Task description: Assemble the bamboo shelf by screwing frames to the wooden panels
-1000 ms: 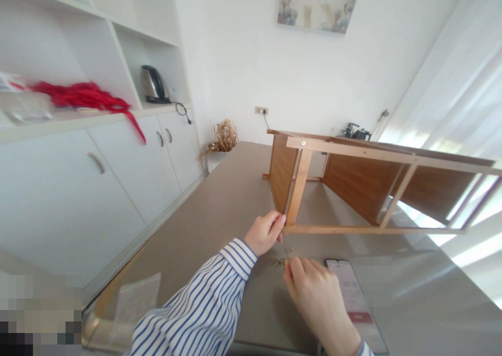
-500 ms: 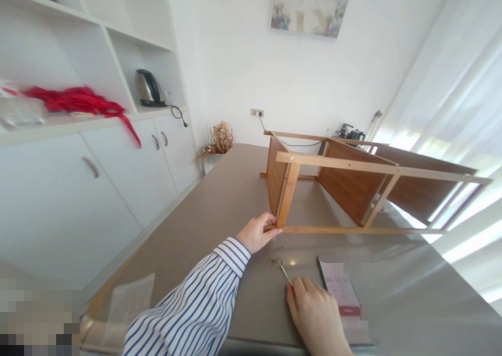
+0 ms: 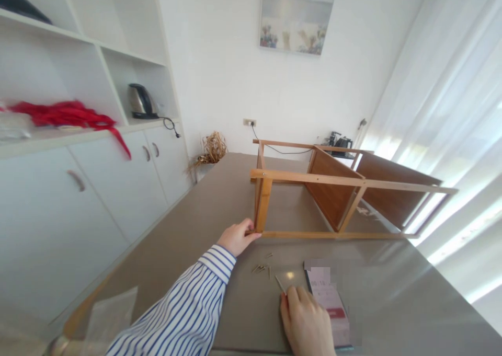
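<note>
A wooden shelf frame (image 3: 314,177) lies on its side across the grey table (image 3: 188,256). My left hand (image 3: 237,237), in a striped sleeve, pinches its near lower left corner, thumb in front and fingers behind the rail. My right hand (image 3: 308,322) is closed low over the table, around a thin metal-shafted tool (image 3: 279,284). Only the slim shaft shows, pointing away toward the screws; the handle is hidden in my palm. Several small screws (image 3: 260,267) lie between my hands, one apart from the cluster near the shaft's tip.
A phone (image 3: 329,309) with a lit screen lies just right of my right hand. A clear plastic bag (image 3: 112,314) is at the table's near left. White cabinets with a kettle (image 3: 141,101) and red cloth (image 3: 74,114) line the left; a dried plant (image 3: 214,148) stands beyond.
The view has shifted, so the scene sits further left. The tool's tip has come away from the screws, and one screw now lies separately. My left hand stays on the frame's corner.
</note>
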{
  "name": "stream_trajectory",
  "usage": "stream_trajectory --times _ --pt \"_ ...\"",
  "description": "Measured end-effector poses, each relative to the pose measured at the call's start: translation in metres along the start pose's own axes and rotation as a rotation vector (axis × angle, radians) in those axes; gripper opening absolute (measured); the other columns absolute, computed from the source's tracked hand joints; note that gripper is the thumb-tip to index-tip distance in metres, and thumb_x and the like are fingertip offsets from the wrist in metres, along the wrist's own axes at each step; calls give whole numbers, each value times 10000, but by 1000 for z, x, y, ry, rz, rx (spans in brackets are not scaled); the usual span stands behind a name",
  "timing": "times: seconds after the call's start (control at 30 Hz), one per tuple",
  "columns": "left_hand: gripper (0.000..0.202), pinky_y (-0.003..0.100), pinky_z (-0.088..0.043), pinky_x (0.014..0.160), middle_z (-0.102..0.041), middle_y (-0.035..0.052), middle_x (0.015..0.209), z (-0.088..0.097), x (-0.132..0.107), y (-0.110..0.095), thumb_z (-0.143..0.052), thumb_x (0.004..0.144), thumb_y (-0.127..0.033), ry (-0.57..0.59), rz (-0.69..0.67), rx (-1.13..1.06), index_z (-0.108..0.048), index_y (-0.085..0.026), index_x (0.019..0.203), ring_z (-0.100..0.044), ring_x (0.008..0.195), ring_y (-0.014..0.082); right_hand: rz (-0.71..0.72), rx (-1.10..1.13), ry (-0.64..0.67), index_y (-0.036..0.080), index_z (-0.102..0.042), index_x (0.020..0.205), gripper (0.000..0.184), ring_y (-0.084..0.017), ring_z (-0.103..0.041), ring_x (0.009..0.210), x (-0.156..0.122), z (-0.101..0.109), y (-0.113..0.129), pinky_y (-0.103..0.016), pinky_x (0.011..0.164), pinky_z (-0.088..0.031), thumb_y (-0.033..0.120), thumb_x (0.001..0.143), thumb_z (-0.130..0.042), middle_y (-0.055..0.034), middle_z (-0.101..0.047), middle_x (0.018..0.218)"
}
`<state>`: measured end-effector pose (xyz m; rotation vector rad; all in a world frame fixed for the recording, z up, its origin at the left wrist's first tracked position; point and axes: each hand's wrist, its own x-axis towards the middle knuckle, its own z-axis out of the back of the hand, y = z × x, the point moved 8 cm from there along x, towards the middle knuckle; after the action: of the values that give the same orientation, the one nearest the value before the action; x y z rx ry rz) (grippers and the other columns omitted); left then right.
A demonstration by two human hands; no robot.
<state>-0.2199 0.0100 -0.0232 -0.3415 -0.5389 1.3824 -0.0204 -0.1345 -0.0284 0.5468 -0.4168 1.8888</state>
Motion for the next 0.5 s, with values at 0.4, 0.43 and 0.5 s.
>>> stream_trajectory --times 0.4,0.43,0.5 --pt "211 237 -386 657 -667 23 801 3 2 1 -532 827 -413 -20 -18 151 -579 -210 791 -603 732 158 65 171 121 240 -539 824 55 -182 -636 593 5 6 0 -237 441 -373 203 820 -499 -6 -623 698" --pt "211 244 -393 670 -665 31 804 4 2 2 -535 826 -411 -30 -14 179 -588 -210 795 -605 741 166 60 219 121 241 -555 852 77 -178 -642 598 6 10 -5 -235 458 -394 208 829 -489 -7 -634 708" --pt "218 261 -408 690 -663 47 810 4 2 5 -539 822 -417 -39 2 221 -601 -208 808 -610 760 183 41 337 116 241 -584 907 134 -158 -650 613 9 21 -22 -221 508 -431 229 857 -461 -10 -659 740"
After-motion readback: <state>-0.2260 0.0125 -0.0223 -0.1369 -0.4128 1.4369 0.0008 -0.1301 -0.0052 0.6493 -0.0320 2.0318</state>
